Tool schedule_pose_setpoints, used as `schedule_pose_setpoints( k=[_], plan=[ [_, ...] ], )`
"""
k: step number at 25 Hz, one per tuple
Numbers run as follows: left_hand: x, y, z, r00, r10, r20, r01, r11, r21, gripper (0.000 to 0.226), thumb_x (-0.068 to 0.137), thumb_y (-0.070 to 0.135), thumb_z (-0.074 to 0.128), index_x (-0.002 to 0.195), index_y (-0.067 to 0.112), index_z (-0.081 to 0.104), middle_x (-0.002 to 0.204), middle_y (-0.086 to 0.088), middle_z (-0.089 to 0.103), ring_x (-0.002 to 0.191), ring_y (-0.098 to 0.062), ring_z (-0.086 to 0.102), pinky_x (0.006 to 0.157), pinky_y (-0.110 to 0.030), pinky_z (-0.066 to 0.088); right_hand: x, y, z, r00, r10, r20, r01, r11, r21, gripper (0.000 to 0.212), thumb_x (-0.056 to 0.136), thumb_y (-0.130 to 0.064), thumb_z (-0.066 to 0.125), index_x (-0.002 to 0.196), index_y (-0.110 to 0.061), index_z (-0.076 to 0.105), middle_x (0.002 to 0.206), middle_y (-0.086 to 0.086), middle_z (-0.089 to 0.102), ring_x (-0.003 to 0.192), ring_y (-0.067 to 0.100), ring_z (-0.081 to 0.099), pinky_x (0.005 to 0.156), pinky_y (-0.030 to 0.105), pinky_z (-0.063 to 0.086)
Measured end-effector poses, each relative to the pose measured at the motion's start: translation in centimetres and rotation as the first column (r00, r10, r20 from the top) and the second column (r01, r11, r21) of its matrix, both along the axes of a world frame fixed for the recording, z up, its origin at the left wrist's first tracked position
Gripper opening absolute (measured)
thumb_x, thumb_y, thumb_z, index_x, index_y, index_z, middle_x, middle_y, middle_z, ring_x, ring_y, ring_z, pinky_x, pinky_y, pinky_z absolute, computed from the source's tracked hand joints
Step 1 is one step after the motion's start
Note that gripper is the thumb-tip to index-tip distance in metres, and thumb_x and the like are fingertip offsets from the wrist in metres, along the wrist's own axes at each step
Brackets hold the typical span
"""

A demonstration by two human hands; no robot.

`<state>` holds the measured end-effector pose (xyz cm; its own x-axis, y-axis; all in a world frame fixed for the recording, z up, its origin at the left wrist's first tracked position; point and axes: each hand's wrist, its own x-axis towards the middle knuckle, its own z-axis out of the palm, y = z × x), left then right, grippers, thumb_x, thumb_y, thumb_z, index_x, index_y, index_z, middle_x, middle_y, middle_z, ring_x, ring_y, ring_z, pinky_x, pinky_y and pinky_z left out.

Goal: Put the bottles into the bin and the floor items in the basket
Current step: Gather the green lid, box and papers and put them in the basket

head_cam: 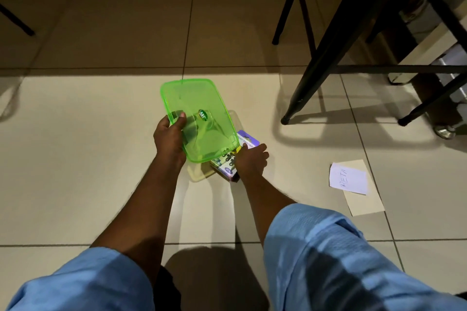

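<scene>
While the green lid (202, 118) is gripped at its eight-o'clock edge by the left hand (169, 139), thumb on top, the purple packet (246, 139) on the floor (101, 134), at the lid's five o'clock, is clasped by the right hand (251, 160), fingers curled.

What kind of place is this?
Probably a home dining or kitchen area: tiled floor, black metal furniture legs, and household bits like the green plastic lid and small printed box.
</scene>
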<state>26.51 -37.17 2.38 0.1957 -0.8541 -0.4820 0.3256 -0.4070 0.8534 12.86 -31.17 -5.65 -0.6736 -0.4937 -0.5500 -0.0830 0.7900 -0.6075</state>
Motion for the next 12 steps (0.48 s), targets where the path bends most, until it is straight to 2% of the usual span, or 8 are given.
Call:
schedule_pose_setpoints(
  k=[3,5,7,10,12],
  plan=[
    [0.5,-0.1,0.1,0.999,0.012,-0.030,-0.012,1.000,-0.009,0.021,0.094,0.007,0.059,0.115,0.007,0.060,0.102,-0.018,0.065,0.079,-0.029,0.065,0.082,-0.047,0.056,1.9,-0.3,0.0,0.999,0.016,-0.049,-0.014,0.999,0.036,0.067,0.093,-0.039,0.050,0.145,-0.006,0.023,0.135,0.018,0.040,0.125,0.037,0.044,0.100,0.048,0.043],
    [0.5,-0.2,0.1,0.999,0.015,-0.043,-0.015,1.000,-0.020,0.021,0.094,0.007,0.060,0.115,0.008,0.060,0.097,-0.015,0.067,0.071,-0.023,0.068,0.077,-0.045,0.057,3.2,-0.6,0.3,0.998,0.037,-0.054,-0.032,0.996,0.081,0.085,0.089,-0.039,0.054,0.152,-0.006,0.007,0.139,0.017,0.036,0.127,0.034,0.041,0.102,0.046,0.042],
    [0.8,-0.4,0.0,0.998,0.022,-0.057,-0.024,0.999,-0.032,0.018,0.094,0.007,0.060,0.112,0.010,0.061,0.100,-0.015,0.067,0.077,-0.026,0.068,0.079,-0.046,0.057,4.1,-0.9,0.6,0.996,0.066,-0.060,-0.058,0.990,0.130,0.100,0.085,-0.042,0.059,0.153,-0.006,-0.004,0.136,0.018,0.037,0.125,0.033,0.042,0.098,0.045,0.041],
    [1.5,-0.9,-0.3,0.997,0.030,-0.064,-0.034,0.998,-0.061,0.018,0.094,0.007,0.059,0.112,0.011,0.060,0.098,-0.015,0.067,0.077,-0.028,0.067,0.076,-0.044,0.057,4.7,-0.7,0.4,0.987,0.115,-0.116,-0.091,0.978,0.188,0.115,0.078,-0.055,0.066,0.153,-0.005,-0.007,0.130,0.017,0.039,0.121,0.032,0.045,0.090,0.043,0.045],
    [1.8,-0.9,-0.7,0.997,0.037,-0.062,-0.041,0.997,-0.061,0.021,0.094,0.006,0.059,0.114,0.010,0.060,0.100,-0.016,0.067,0.078,-0.029,0.067,0.077,-0.045,0.057,4.4,-0.3,0.2,0.989,0.088,-0.121,-0.068,0.985,0.162,0.115,0.076,-0.048,0.070,0.153,-0.005,-0.005,0.132,0.016,0.040,0.120,0.034,0.046,0.095,0.043,0.044]
  ],
)
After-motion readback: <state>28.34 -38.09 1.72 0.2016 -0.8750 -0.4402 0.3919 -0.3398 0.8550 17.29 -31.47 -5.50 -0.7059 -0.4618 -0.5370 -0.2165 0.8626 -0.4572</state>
